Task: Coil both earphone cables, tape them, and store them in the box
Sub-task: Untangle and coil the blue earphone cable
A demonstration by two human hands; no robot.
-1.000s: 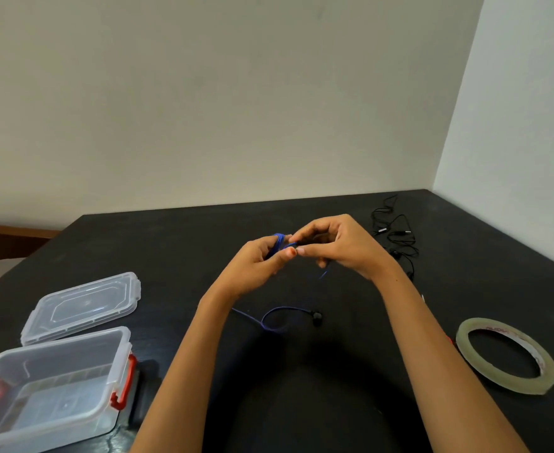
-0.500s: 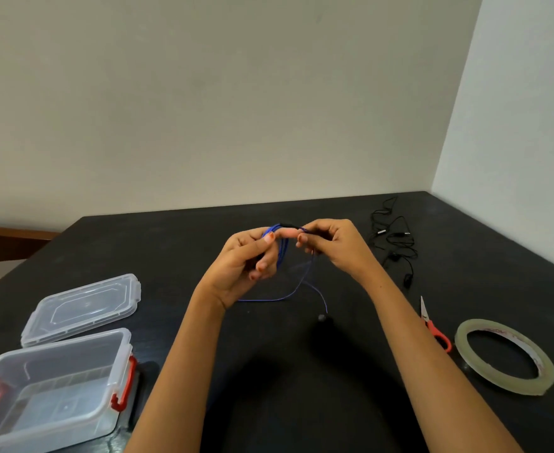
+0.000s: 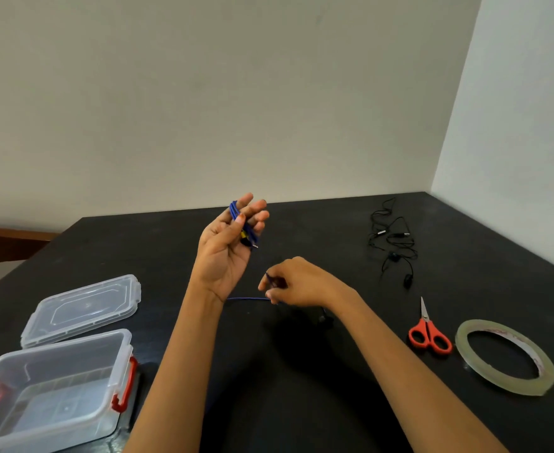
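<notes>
Your blue earphone cable (image 3: 236, 214) shows a yellow spot near the plug. Second earphone cable (image 3: 391, 238) is black on a black surface (image 3: 302, 387). Scissors (image 3: 429, 335) have red-orange handles and a silver blade. Tape roll (image 3: 504, 356) is clear, yellowish-tinted. Box (image 3: 56, 393) and lid (image 3: 82, 308) are clear plastic; box latches (image 3: 125, 387) are red.

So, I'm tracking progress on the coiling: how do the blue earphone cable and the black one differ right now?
The blue earphone cable is partly wound around the left hand fingers, its loose end pinched by the right hand; the black earphone cable lies untouched on the table. The blue one forms tidy loops; the black one sprawls in a loose tangle. Neither is taped or in the box.
</notes>
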